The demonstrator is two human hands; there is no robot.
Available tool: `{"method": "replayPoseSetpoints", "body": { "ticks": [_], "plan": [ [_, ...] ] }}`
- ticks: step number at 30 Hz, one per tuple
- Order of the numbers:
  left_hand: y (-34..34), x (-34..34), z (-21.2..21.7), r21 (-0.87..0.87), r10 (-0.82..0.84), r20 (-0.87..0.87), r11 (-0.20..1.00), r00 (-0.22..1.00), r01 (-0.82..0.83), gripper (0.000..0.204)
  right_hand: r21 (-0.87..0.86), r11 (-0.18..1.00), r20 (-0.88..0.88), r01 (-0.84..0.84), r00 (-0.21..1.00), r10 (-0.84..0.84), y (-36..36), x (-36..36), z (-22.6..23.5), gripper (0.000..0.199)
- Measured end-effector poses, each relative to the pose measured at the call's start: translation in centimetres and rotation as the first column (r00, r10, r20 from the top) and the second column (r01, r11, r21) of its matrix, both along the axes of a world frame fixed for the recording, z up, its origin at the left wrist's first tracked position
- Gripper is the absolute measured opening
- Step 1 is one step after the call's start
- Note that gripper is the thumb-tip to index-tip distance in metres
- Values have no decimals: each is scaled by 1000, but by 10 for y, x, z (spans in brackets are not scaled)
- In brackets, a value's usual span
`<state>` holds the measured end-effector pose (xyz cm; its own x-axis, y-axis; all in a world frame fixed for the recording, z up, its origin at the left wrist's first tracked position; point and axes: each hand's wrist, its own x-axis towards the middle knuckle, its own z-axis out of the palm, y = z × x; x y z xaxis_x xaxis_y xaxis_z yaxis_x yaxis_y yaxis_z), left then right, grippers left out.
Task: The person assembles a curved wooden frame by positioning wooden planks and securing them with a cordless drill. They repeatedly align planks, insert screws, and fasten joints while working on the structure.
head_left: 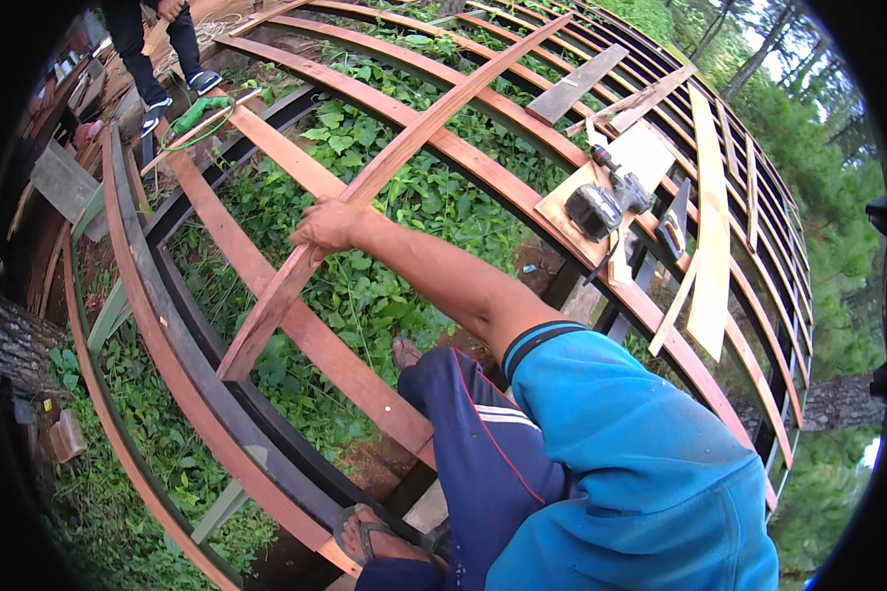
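The right hand (330, 225) is closed around a long wooden slat (384, 167) (left hand unseen), seemingly positioning it across the frame joists (296, 325); next comes careful alignment

I'm looking down from the head camera, fisheye bending every edge. It faces forward and down over the wooden frame (296, 158), my own arm close in, plants far below, trees off far right.
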<state>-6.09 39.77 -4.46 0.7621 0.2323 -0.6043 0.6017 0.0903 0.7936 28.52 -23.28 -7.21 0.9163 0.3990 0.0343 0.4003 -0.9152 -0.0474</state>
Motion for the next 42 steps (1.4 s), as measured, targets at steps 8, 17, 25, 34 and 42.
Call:
{"method": "replayPoseSetpoints", "body": {
  "ticks": [8,17,25,34,42],
  "plan": [
    [26,-69,49,-41,243,59,970,968,-241,26,-208,973,-166,105,976,-141,-93,-2,23,50],
    [7,-34,53,-132,218,36,968,975,-212,19,-151,988,-157,5,987,-29,-9,-15,22,45],
    [2,-39,62,-103,168,100,982,981,-157,19,-26,977,-63,-211,976,209,201,-29,16,41],
    [10,-40,53,-97,214,57,973,975,-208,17,38,969,-76,-242,967,244,243,-31,24,38],
    [25,-62,59,-80,272,50,960,961,-268,17,-55,968,-12,-246,969,246,202,-22,19,45]
  ]
}}
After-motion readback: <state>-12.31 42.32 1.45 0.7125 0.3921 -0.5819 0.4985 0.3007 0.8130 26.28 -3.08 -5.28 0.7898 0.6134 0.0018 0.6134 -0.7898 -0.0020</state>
